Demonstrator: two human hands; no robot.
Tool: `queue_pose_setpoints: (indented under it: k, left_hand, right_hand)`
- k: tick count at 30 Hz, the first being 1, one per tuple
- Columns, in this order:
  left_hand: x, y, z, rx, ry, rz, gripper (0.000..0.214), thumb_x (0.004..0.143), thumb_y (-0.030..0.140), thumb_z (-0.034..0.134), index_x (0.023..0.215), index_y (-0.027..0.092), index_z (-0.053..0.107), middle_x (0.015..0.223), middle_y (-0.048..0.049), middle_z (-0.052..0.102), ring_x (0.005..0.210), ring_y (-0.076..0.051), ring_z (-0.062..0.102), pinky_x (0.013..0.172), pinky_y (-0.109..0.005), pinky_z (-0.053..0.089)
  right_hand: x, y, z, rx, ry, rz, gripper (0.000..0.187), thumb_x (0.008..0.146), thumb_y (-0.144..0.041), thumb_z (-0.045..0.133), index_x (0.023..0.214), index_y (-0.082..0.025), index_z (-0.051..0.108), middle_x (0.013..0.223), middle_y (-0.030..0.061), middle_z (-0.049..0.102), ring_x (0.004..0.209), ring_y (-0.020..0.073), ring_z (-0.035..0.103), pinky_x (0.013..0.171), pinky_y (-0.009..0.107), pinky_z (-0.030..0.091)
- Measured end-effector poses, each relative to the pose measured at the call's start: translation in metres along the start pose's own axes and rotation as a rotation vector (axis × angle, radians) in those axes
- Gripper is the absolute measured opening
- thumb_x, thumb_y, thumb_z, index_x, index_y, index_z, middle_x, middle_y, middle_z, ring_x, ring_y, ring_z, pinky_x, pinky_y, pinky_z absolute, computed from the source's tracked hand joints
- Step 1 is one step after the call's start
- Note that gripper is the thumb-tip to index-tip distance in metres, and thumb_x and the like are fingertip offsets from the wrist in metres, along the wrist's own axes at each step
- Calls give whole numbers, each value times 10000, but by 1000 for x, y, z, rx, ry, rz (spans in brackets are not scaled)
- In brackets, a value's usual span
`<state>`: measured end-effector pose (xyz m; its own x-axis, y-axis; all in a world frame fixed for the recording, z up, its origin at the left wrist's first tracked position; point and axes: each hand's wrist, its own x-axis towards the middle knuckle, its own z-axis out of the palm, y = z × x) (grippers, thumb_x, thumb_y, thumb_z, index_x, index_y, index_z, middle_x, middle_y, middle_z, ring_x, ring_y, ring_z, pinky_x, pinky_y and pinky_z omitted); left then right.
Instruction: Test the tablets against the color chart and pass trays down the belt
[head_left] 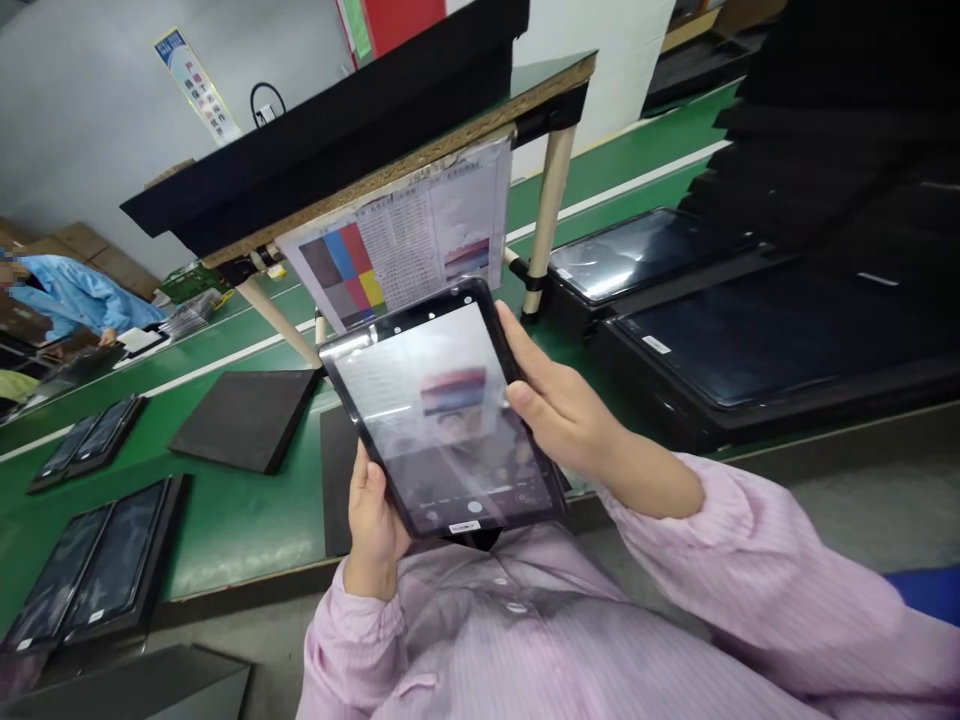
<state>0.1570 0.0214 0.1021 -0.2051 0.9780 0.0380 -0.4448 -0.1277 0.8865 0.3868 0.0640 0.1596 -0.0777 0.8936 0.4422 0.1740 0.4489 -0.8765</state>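
I hold a black tablet upright in front of me with both hands. Its lit screen shows a blurred camera picture with coloured bands. My left hand grips the lower left edge from behind, fingers wrapped round it. My right hand clasps the right edge, thumb lying on the bezel. Just beyond the tablet hangs a printed sheet with a colour chart, taped to the front of a raised shelf.
A green belt runs left to right. On it lie black trays with tablets, a dark pad and more trays at right. A person in a blue coat works at far left.
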Motion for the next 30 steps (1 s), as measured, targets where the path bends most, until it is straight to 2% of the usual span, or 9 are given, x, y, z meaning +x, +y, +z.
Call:
queue_pose_setpoints:
  k: [4, 6, 9, 13, 17, 19, 22, 24, 30]
  left_hand:
    - [-2, -1, 9, 6, 29, -78, 633, 811, 540, 765, 1399, 381, 591, 1427, -39, 633, 1278, -270, 618, 1047, -436, 527]
    - [-2, -3, 14, 20, 19, -100, 638, 831, 540, 742, 1417, 345, 582, 1426, -63, 632, 1299, -282, 603, 1061, -450, 519]
    - [-3, -8, 18, 28, -11, -101, 608, 861, 529, 714, 1418, 318, 587, 1407, -75, 646, 1287, -276, 614, 1075, -444, 511]
    - [-5, -14, 17, -3, -17, -74, 516, 882, 507, 705, 1362, 330, 640, 1419, -50, 640, 1277, -252, 624, 1097, -413, 495]
    - [-5, -14, 14, -34, 46, -77, 487, 851, 469, 754, 1312, 329, 680, 1398, -49, 656, 1275, -263, 625, 1101, -425, 485]
    - [-4, -14, 11, -58, 73, -94, 493, 825, 457, 784, 1293, 336, 691, 1375, -46, 672, 1257, -265, 637, 1087, -420, 494]
    - [-2, -16, 5, -76, 110, -121, 493, 800, 433, 810, 1274, 354, 701, 1362, -36, 681, 1207, -252, 669, 1030, -384, 534]
    - [-2, -19, 2, -79, 124, -142, 473, 799, 414, 812, 1257, 352, 711, 1351, -36, 688, 1172, -238, 688, 992, -358, 554]
    - [-3, -25, 3, -91, 180, -182, 466, 741, 408, 854, 1189, 330, 748, 1296, -36, 719, 1152, -234, 696, 965, -337, 562]
  right_hand:
    - [1, 10, 0, 12, -8, -17, 864, 932, -760, 403, 1639, -317, 176, 1645, 1, 292, 1504, 302, 311, 1236, 448, 322]
    - [2, 12, 3, -87, 15, 9, 1020, 860, -789, 521, 1648, -312, 83, 1665, 38, 230, 1517, 340, 265, 1240, 501, 294]
    - [3, 9, 13, -308, 36, 54, 1288, 713, -760, 729, 1647, -278, -15, 1648, 134, 201, 1475, 423, 296, 1188, 592, 328]
    - [3, 9, 25, -426, 108, 118, 1356, 653, -678, 821, 1647, -278, -11, 1607, 186, 234, 1419, 466, 353, 1120, 634, 394]
    - [1, 30, 21, -164, 75, 152, 1390, 634, -657, 850, 1642, -302, -40, 1544, 159, 356, 1386, 402, 440, 1103, 554, 455]
    - [-2, 44, 17, 77, -7, 197, 1311, 694, -668, 807, 1639, -321, -33, 1511, 134, 426, 1322, 344, 528, 1070, 500, 501]
    - [-10, 58, 17, 319, -96, 255, 1132, 770, -621, 765, 1637, -321, 101, 1513, 98, 467, 1339, 301, 527, 1086, 455, 501]
    - [-16, 61, 19, 374, -108, 281, 1062, 788, -558, 768, 1629, -319, 165, 1531, 79, 463, 1380, 291, 491, 1100, 439, 494]
    - [-22, 65, 18, 387, -96, 305, 1035, 786, -435, 777, 1626, -321, 182, 1552, 57, 446, 1411, 275, 461, 1149, 435, 452]
